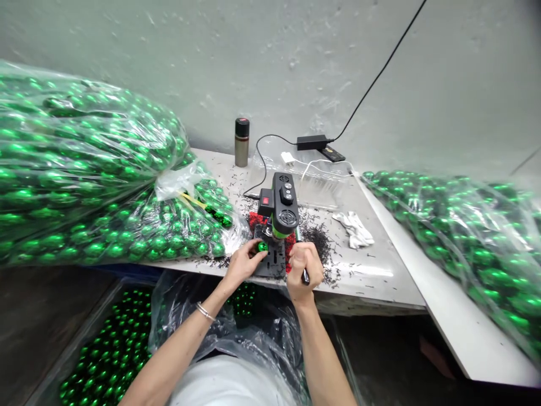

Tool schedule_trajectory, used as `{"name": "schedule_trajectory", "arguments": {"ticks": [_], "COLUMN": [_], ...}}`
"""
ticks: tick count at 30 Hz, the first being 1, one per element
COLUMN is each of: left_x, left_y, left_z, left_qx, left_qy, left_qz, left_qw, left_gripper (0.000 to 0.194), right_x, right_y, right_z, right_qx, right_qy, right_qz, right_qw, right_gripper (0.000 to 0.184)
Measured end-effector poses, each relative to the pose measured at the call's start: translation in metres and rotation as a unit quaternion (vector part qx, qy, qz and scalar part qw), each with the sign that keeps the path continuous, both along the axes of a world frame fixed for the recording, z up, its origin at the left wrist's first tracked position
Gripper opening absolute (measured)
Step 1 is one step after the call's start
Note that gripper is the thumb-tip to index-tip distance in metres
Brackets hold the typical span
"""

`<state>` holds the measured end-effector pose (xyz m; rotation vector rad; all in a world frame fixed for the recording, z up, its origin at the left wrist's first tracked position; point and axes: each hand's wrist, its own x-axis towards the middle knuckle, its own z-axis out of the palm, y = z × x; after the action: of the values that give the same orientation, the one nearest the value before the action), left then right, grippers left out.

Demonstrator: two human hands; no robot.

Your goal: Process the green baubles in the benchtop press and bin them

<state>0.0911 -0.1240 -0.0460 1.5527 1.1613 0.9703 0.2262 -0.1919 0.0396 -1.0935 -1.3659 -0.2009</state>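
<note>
A small drill press (284, 203) with a black and green head stands on the table in front of me. My left hand (244, 262) pinches a shiny green ball (262, 247) between thumb and fingers, over the black slotted base (274, 262) and below the machine's head. Wrapped in a fist, my right hand (305, 270) grips the black-ended lever (305, 277) at the machine's right side. Red material (291, 242) shows around the base. Where the ball meets the tool is too small to make out.
Large clear bags of green balls lie at left (93, 175) and right (477, 248). Black bits (316, 242) litter the table near white gloves (355, 228). Behind stand a bottle (242, 144) and a power adapter (311, 142) with cables. Below left, a plastic-lined bin holds green balls (112, 344).
</note>
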Motion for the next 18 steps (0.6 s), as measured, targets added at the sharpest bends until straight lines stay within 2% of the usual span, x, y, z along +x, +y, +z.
{"name": "schedule_trajectory", "arguments": {"ticks": [4, 9, 14, 18], "left_x": [0.009, 0.009, 0.009, 0.011], "left_y": [-0.003, -0.002, 0.003, 0.005], "left_z": [0.001, -0.001, -0.008, -0.012], "left_qx": [0.113, 0.201, 0.204, 0.202], "left_qy": [0.121, 0.15, 0.124, 0.106], "left_qz": [0.005, -0.035, -0.05, -0.046], "left_qw": [0.986, 0.967, 0.97, 0.973], "left_gripper": [0.035, 0.032, 0.032, 0.032], "right_x": [0.0, 0.0, 0.0, 0.002], "right_y": [0.0, -0.001, -0.002, -0.002], "right_z": [0.0, 0.0, -0.002, -0.017], "right_qx": [-0.006, 0.0, -0.009, -0.003], "right_qy": [-0.002, -0.007, 0.003, -0.01], "right_qz": [0.009, 0.007, 0.002, 0.01], "right_qw": [1.0, 1.0, 1.0, 1.0], "right_gripper": [0.029, 0.03, 0.029, 0.028]}}
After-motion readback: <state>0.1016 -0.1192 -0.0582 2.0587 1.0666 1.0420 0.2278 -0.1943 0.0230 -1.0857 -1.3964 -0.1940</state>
